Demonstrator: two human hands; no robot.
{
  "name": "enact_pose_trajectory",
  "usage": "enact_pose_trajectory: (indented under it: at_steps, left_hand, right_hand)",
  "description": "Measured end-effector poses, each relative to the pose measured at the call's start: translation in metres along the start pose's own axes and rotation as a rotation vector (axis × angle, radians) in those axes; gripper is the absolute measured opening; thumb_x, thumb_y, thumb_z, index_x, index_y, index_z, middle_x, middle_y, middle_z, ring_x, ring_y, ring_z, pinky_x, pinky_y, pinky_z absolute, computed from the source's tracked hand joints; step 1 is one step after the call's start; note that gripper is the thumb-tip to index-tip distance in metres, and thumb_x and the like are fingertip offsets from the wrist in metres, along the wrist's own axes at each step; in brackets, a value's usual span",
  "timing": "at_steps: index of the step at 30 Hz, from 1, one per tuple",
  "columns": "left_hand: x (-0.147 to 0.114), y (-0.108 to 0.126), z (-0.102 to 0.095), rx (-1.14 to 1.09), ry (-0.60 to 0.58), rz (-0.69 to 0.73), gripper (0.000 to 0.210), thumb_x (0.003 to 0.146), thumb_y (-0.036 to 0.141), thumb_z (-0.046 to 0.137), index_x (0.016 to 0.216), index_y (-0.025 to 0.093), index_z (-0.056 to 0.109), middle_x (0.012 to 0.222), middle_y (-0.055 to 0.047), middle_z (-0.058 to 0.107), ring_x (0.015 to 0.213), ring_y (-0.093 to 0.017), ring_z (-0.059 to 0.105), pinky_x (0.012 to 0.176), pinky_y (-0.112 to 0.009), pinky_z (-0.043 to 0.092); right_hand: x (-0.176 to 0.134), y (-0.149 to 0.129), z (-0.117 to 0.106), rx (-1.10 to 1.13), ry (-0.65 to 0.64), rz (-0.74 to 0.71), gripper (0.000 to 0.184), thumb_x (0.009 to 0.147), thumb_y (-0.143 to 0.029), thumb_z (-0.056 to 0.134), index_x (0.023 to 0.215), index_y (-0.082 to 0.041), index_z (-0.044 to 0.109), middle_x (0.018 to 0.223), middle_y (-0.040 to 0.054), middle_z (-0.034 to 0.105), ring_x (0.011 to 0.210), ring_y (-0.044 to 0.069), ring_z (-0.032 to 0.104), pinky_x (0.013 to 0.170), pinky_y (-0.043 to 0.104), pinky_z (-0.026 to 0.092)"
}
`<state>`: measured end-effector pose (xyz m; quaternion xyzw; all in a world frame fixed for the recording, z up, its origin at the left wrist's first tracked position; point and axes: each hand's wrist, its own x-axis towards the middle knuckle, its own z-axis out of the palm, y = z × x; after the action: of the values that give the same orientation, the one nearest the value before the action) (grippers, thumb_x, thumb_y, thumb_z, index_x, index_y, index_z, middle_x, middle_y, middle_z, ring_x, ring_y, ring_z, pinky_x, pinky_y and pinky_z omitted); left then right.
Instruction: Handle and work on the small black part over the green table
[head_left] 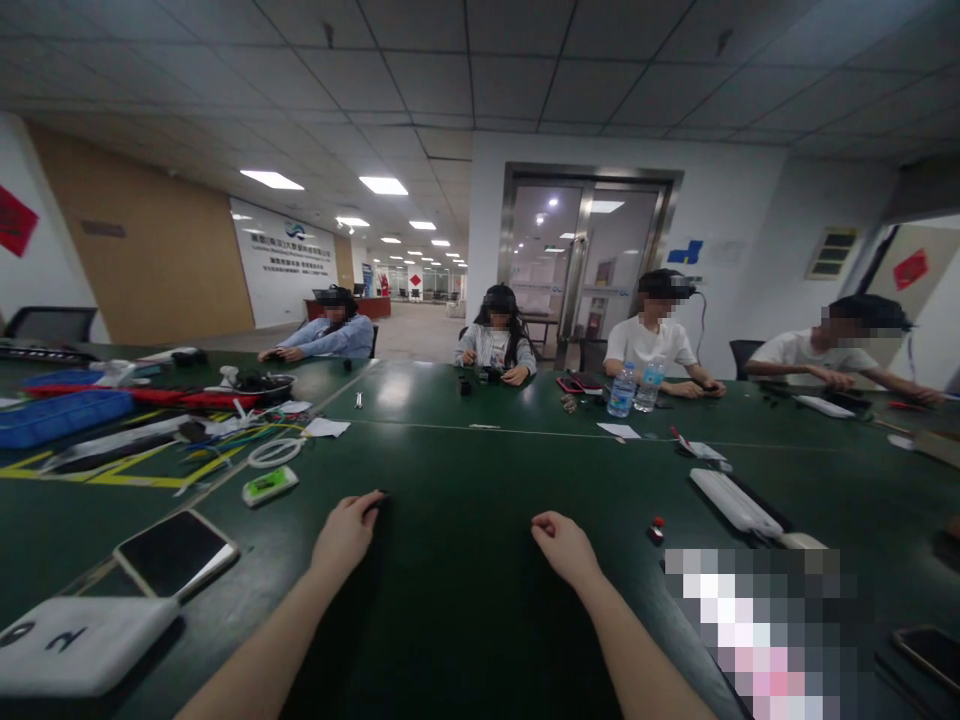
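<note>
My left hand (346, 532) rests over the green table (450, 480), its fingers closed in a pinch. A small dark piece (382, 496) shows at its fingertips, too small to name. Across from it, my right hand (564, 546) lies on the tabletop with the fingers curled in. Whatever it may hold is hidden. Nearest to the left hand is a white device with a green face (270, 486). To the right of the right hand stands a small red-topped item (658, 529).
At left lie a phone-like tablet (177, 552), a white box (86, 640), a coiled white cable (276, 453) and a blue tray (64, 418). A long white case (735, 503) and water bottles (622, 390) are at right. Several people sit across the table.
</note>
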<state>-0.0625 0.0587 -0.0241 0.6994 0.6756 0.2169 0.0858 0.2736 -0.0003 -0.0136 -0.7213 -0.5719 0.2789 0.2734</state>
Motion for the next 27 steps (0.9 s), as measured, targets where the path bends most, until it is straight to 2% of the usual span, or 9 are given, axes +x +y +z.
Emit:
enact_pose_trajectory:
  at_steps: [5, 7, 9, 11, 15, 17, 21, 24, 27]
  left_hand:
    - [-0.046, 0.079, 0.018, -0.088, -0.266, 0.439, 0.034, 0.084, 0.028, 0.045, 0.115, 0.034, 0.059, 0.124, -0.001, 0.05, 0.11, -0.021, 0.05, 0.092, -0.035, 0.04]
    - [-0.063, 0.098, 0.017, -0.123, -0.335, 0.559, 0.034, 0.085, 0.026, 0.045, 0.115, 0.036, 0.058, 0.122, 0.0, 0.052, 0.108, -0.02, 0.05, 0.091, -0.036, 0.04]
    - [-0.077, 0.108, 0.014, -0.163, -0.406, 0.64, 0.033, 0.084, 0.025, 0.047, 0.114, 0.035, 0.058, 0.121, 0.0, 0.052, 0.108, -0.02, 0.05, 0.092, -0.036, 0.04]
    - [-0.084, 0.11, 0.011, -0.223, -0.441, 0.644, 0.032, 0.084, 0.024, 0.047, 0.112, 0.034, 0.057, 0.122, 0.001, 0.051, 0.109, -0.02, 0.049, 0.092, -0.035, 0.04]
    - [-0.084, 0.102, 0.013, -0.37, -0.461, 0.508, 0.035, 0.081, 0.025, 0.052, 0.116, 0.029, 0.049, 0.117, -0.001, 0.055, 0.107, -0.019, 0.051, 0.092, -0.034, 0.04]
    - [-0.081, 0.099, 0.016, -0.421, -0.48, 0.463, 0.04, 0.079, 0.024, 0.055, 0.117, 0.027, 0.045, 0.115, -0.003, 0.056, 0.107, -0.019, 0.052, 0.093, -0.034, 0.04]
    - [-0.076, 0.097, 0.019, -0.499, -0.521, 0.438, 0.044, 0.078, 0.025, 0.056, 0.119, 0.025, 0.042, 0.119, -0.005, 0.055, 0.112, -0.02, 0.05, 0.097, -0.035, 0.038]
    - [-0.075, 0.097, 0.018, -0.525, -0.532, 0.433, 0.045, 0.077, 0.024, 0.057, 0.119, 0.024, 0.042, 0.12, -0.005, 0.055, 0.114, -0.019, 0.05, 0.099, -0.035, 0.036]
    - [-0.073, 0.097, 0.017, -0.529, -0.557, 0.43, 0.045, 0.077, 0.024, 0.058, 0.119, 0.026, 0.043, 0.121, -0.004, 0.056, 0.114, -0.019, 0.05, 0.099, -0.036, 0.037]
  right_hand:
    - [-0.005, -0.006, 0.004, 0.044, -0.055, -0.065, 0.025, 0.08, -0.027, 0.051, 0.101, -0.018, 0.064, 0.094, 0.0048, 0.067, 0.085, 0.019, 0.063, 0.073, 0.029, 0.047]
    - [-0.011, -0.008, 0.007, 0.062, -0.083, -0.111, 0.025, 0.081, -0.028, 0.052, 0.1, -0.018, 0.064, 0.094, 0.0036, 0.067, 0.086, 0.018, 0.062, 0.074, 0.028, 0.046]
    - [-0.018, -0.008, 0.011, 0.078, -0.101, -0.155, 0.024, 0.083, -0.029, 0.05, 0.1, -0.019, 0.064, 0.096, 0.0027, 0.066, 0.089, 0.018, 0.061, 0.077, 0.027, 0.046]
    - [-0.027, -0.007, 0.013, 0.104, -0.11, -0.212, 0.024, 0.085, -0.028, 0.047, 0.101, -0.02, 0.063, 0.096, 0.0025, 0.065, 0.09, 0.017, 0.06, 0.077, 0.028, 0.046]
    - [-0.043, -0.012, 0.012, 0.085, -0.16, -0.346, 0.021, 0.084, -0.026, 0.049, 0.099, -0.022, 0.064, 0.095, 0.0022, 0.062, 0.085, 0.016, 0.058, 0.075, 0.028, 0.045]
    - [-0.049, -0.018, 0.01, 0.037, -0.222, -0.405, 0.019, 0.08, -0.026, 0.057, 0.096, -0.023, 0.065, 0.092, 0.0017, 0.059, 0.08, 0.015, 0.057, 0.071, 0.027, 0.045]
    - [-0.055, -0.028, 0.01, -0.042, -0.318, -0.458, 0.02, 0.071, -0.025, 0.067, 0.091, -0.026, 0.066, 0.095, 0.0, 0.057, 0.086, 0.017, 0.055, 0.075, 0.028, 0.043]
    - [-0.058, -0.031, 0.013, -0.044, -0.306, -0.466, 0.017, 0.071, -0.023, 0.066, 0.088, -0.025, 0.066, 0.095, -0.0004, 0.057, 0.088, 0.017, 0.054, 0.075, 0.029, 0.043]
    - [-0.053, -0.028, 0.014, 0.107, -0.231, -0.422, 0.012, 0.074, -0.025, 0.062, 0.086, -0.025, 0.064, 0.09, -0.0003, 0.059, 0.081, 0.017, 0.055, 0.072, 0.03, 0.044]
